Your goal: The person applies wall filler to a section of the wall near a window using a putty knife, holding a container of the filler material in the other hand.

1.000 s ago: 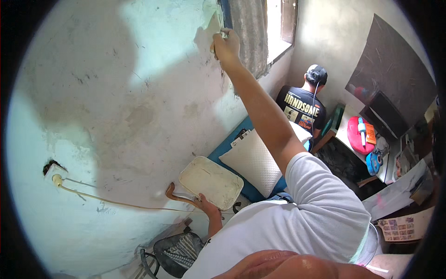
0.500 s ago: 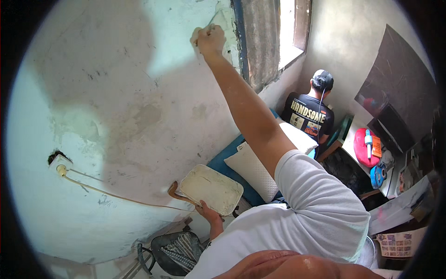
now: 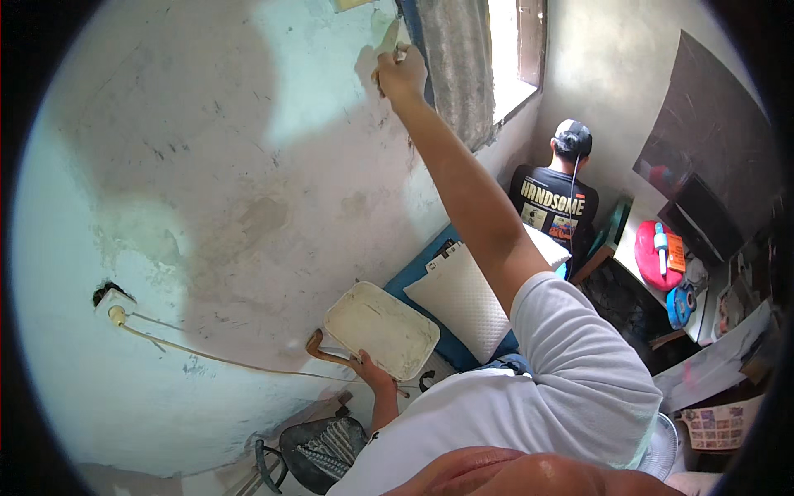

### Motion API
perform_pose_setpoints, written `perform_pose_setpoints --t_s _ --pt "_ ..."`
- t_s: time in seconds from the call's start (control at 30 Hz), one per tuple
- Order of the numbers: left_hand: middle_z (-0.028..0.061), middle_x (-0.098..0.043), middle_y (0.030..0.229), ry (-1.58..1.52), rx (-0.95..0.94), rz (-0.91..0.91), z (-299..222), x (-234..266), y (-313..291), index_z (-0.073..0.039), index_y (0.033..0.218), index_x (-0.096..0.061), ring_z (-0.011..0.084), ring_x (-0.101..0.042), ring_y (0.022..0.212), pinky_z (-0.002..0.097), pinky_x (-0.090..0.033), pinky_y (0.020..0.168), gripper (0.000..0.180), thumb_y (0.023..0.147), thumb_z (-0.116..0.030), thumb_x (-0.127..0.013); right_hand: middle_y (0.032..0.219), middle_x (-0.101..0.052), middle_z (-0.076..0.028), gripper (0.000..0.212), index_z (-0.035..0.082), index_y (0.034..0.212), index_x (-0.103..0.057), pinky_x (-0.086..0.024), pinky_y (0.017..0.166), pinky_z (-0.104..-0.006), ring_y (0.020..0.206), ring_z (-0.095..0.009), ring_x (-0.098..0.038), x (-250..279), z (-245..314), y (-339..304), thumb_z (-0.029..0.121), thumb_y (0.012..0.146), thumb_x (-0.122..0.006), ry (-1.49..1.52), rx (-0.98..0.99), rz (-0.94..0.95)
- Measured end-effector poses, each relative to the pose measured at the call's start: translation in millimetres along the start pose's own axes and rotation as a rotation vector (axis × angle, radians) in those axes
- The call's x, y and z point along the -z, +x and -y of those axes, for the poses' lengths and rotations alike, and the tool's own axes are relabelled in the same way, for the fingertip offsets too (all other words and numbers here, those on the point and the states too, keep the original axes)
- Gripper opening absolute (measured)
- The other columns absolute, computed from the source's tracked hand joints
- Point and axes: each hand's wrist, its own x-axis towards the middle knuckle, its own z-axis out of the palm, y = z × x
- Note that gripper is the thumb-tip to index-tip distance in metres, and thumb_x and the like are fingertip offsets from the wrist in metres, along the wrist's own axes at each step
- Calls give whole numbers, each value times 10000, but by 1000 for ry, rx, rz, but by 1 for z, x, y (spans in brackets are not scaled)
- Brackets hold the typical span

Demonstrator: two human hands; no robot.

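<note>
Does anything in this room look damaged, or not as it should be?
Yes. At the left, a dark, ragged hole opens in the wall beside the white socket; normally the wall would close neatly around it. Brownish patches also make the wall look stained.

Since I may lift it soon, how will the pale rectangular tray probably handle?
The tray is probably stiff, as its outline looks unbent. It looks shallow, so likely fairly light. It might tip, because the left hand appears to meet it only near one edge.

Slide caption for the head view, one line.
Right hand holds a flat-bladed tool at the patchy wall; left hand holds a shallow cream tray below.
</note>
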Motion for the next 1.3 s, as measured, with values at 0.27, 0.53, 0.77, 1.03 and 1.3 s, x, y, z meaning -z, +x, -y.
perform_pose_setpoints --t_s 0.27,0.53,0.77,1.03,1.3 --pt "228 -425 1352 40 13 -99 12 23 -3 22 1423 -242 336 -514 1199 444 -460 1001 582 992 -268 -505 760 -652 -181 269 -67 985 -589 -537 515 -395 606 -270 -668 -31 -10 -9 154 839 -641 -301 158 -68" --pt "238 -446 1344 91 -24 -32 10 10 11 33 1402 -275 360 -529 1207 493 -478 986 519 1004 -248 -455 714 -647 -145 423 -39 1250 -478 -478 396 -332 484 -195 -619 4 -20 -61 114 872 -592 -51 -61 53" --pt "244 -407 1378 -171 3 51 -8 -5 2 18 1432 -237 391 -498 1240 518 -464 1013 561 1005 -294 -426 771 -649 -151 383 -65 1197 -507 -490 439 -342 562 -214 -641 -11 -69 -3 140 885 -592 -147 -37 -72" --pt "215 -403 1418 -174 -16 41 -12 -5 7 -2 1446 -265 397 -472 1272 543 -440 1038 673 959 -415 -479 755 -636 -159 387 -46 1214 -491 -516 498 -362 557 -238 -648 -21 -24 -85 99 871 -594 -22 -145 137" --pt "217 -385 1431 -200 -27 38 -18 -9 10 -9 1453 -256 398 -451 1288 551 -421 1051 661 960 -392 -473 726 -627 -126 417 -11 1325 -421 -427 346 -298 486 -150 -579 9 -44 -59 111 946 -548 65 -214 -43"
